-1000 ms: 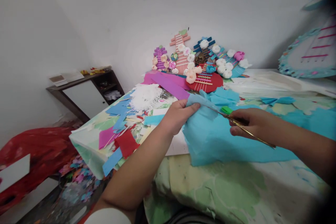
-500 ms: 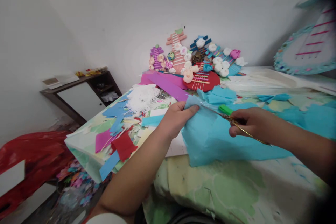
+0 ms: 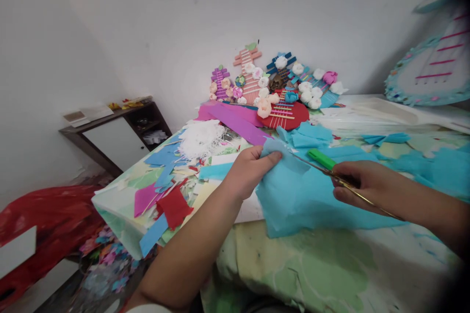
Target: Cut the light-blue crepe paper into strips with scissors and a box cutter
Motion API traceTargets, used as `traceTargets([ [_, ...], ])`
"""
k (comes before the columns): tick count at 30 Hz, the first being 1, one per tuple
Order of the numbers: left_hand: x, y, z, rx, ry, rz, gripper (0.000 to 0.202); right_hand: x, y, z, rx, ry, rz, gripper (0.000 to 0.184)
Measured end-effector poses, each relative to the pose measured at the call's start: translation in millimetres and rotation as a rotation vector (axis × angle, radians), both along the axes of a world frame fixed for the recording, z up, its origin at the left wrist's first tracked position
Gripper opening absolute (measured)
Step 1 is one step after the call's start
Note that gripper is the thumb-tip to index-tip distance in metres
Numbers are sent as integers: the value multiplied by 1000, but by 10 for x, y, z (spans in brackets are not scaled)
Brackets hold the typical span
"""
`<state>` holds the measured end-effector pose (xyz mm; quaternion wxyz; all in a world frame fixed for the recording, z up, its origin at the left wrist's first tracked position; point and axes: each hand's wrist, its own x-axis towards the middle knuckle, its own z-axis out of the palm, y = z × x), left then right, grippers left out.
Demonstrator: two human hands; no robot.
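Note:
My left hand (image 3: pixel 253 168) pinches the upper left corner of a sheet of light blue crepe paper (image 3: pixel 293 200) between thumb and fingers. The sheet hangs in front of more blue paper spread over the table. My right hand (image 3: pixel 362 183) is closed on the handles of gold-coloured scissors (image 3: pixel 323 168). Their blades point left, toward my left hand, and lie along the upper part of the sheet. Just behind the blades lies a bright green object (image 3: pixel 321 159), perhaps a marker or a cutter; its kind is not clear.
Decorated paper instruments (image 3: pixel 249 78) with paper flowers lean against the wall. White shredded paper (image 3: pixel 201 139), a purple strip (image 3: pixel 238 124) and red scraps (image 3: pixel 174 208) lie on the table's left half. A dark cabinet (image 3: pixel 113 132) and a red bag (image 3: pixel 44 215) stand at left.
My right hand and the scissors have shifted a little to the right, away from my left hand. My left hand still holds the sheet's corner, and the view has moved slightly.

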<state>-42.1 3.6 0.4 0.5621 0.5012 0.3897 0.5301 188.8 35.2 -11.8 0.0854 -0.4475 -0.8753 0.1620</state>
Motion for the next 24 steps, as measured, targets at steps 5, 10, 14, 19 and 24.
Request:
traceTargets([
  [5, 55, -11, 66, -11, 9, -39, 27, -22, -15, 21, -31, 71, 53, 49],
  [10, 104, -20, 120, -7, 31, -67, 25, -31, -26, 46, -40, 127, 87, 53],
  [14, 108, -31, 146, 8, 32, -79, 23, -4, -69, 52, -90, 153, 98, 55],
  [19, 122, -40, 176, 21, 60, -71, 23, 53, -117, 37, -115, 207, 85, 61],
  [24, 175, -57, 167, 27, 114, -85, 24, 59, -123, 31, -136, 252, 88, 64],
])
